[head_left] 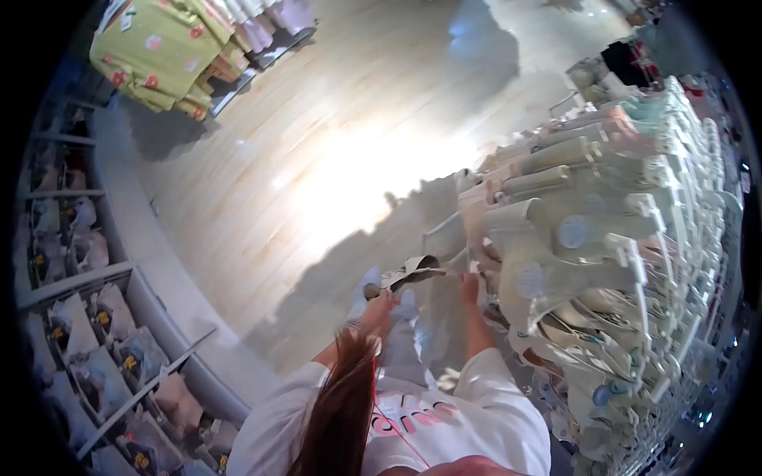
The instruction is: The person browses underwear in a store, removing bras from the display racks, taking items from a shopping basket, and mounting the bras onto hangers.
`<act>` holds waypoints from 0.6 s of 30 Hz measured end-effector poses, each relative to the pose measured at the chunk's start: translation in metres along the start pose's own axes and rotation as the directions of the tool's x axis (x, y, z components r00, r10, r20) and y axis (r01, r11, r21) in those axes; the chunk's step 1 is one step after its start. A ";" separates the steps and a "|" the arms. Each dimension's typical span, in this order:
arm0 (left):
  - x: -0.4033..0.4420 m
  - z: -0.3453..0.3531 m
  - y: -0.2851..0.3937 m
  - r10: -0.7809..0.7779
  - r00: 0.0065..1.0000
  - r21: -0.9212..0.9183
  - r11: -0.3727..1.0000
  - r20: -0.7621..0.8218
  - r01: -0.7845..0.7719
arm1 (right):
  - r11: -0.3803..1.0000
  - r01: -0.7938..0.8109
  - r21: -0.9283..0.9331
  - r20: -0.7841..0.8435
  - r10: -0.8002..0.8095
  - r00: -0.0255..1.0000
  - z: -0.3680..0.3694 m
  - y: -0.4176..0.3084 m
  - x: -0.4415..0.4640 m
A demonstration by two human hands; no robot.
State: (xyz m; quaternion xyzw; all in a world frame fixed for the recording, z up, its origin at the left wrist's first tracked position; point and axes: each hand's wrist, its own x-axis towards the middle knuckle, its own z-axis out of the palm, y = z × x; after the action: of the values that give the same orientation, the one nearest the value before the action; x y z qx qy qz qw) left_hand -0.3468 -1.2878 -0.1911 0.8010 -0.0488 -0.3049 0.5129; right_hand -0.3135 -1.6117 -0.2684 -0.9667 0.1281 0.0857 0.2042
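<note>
The small pale piece (413, 266) is in front of me, low over the near part of the floor (238, 151), just left of the crowded display on my right. Its near left end is hidden by my left hand (379, 312), whose fingers are closed on it, and its right end thins out and blurs towards my right hand (470, 287), so I can't make out where it stops. That right hand has its fingers curled, but I cannot tell whether they grip the piece, one of the garments beside it or nothing. The piece looks off-white outside and dark olive-brown in its hollow, bent into a curve; whether the dark part is lining or shadow I can't say. My long brown hair (337, 404) falls across my left forearm and covers part of it. Below, my white shirt (484, 408) shows dark and pink lettering, partly cut off, with a red cord (375, 389) running down it. To the right, pale hanging garments (516, 226) crowd on white hangers (631, 254), blurred together. On the near left, partitioned bins (87, 282) hold packaged goods too small to read; at the far left hangs a green flowered garment (163, 51).
</note>
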 end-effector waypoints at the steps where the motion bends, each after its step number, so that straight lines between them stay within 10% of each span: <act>1: 0.008 -0.005 0.009 -0.008 1.000 0.053 0.999 0.012 0.008 | 0.996 0.068 -0.059 -0.119 -0.074 0.990 0.012 0.007 -0.017; 2: 0.015 -0.003 0.008 -0.156 0.987 -0.221 0.962 0.036 0.160 | 0.983 0.128 -0.135 -0.238 -0.158 0.958 0.023 0.016 -0.035; 5: 0.024 -0.008 0.007 0.128 0.990 0.100 0.986 0.057 -0.134 | 0.997 0.071 -0.034 0.096 -0.067 0.993 -0.004 -0.019 -0.056; 7: 0.021 -0.025 0.042 0.124 0.992 -0.197 0.973 0.013 -0.119 | 1.000 -0.003 0.025 0.136 -0.001 0.991 -0.022 -0.046 -0.053; 13: 0.018 -0.052 0.040 0.175 0.985 -0.114 0.978 0.003 -0.174 | 0.997 0.060 0.056 0.366 -0.076 0.928 -0.026 -0.083 -0.074; 18: -0.013 -0.066 0.088 -0.078 0.976 -0.478 0.878 -0.203 -0.030 | 0.979 0.017 0.203 0.306 -0.079 0.949 -0.030 -0.108 -0.126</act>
State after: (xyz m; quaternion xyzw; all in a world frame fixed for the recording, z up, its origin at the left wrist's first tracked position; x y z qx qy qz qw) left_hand -0.3009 -1.2721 -0.0915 0.6783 0.0941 -0.2249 0.6932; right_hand -0.3993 -1.5018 -0.1731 -0.9188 0.0783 0.2194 0.3188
